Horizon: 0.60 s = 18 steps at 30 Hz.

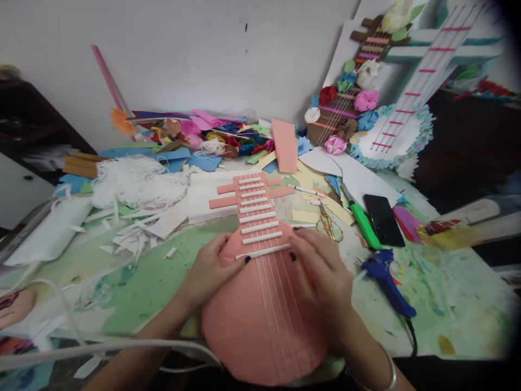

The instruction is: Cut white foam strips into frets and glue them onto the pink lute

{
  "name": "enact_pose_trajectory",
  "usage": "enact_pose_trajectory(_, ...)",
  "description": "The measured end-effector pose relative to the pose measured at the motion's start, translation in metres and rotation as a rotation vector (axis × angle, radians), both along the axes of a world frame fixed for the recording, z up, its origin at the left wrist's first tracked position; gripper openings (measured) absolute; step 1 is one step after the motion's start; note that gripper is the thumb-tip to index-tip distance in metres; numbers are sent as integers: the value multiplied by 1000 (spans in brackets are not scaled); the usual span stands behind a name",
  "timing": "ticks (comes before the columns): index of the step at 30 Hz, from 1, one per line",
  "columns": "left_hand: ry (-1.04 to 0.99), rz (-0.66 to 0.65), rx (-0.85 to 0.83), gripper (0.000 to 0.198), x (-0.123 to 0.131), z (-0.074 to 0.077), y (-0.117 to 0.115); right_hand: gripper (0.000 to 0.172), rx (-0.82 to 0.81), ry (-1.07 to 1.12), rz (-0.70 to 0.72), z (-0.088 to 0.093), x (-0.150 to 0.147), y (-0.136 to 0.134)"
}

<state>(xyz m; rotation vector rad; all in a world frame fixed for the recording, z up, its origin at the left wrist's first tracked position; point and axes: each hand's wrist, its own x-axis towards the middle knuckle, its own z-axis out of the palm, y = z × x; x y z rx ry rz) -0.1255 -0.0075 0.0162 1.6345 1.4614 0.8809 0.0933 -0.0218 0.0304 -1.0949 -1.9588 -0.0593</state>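
Pink guitar (240,326) lies neck-away from me: my left hand (211,271) clasps its left edge, thumb touching its lowest white strip (266,251); my right hand (323,266) half-curls opposite, grip unclear.

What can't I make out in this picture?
All in the head view:
- Underside of the pink paper guitar: hidden by its own front.
- Part of that guitar's right side: covered by the right hand.
- Top of the white paper guitar: cut off by the top edge.
- Far end of the white cable: cut off by the left edge.
- Label wording on the clear plastic item: too blurred to read.
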Motion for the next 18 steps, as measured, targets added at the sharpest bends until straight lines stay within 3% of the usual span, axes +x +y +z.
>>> enact_pose_trajectory(3,-17,2,-28,31,0,-6,4,38,-49,-228,163,-7,-11,-9)
enact_pose_trajectory(7,-28,8,-58,31,2,-10,7,43,-162,-406,171,-19,-17,-13)
enact_pose_trajectory(13,-40,-13,-61,29,4,-11,9,44,-203,-442,165,-24,-14,-9)
enact_pose_trajectory(18,-65,-14,-87,29,4,-9,9,37,-72,-347,80,-28,-9,-10)
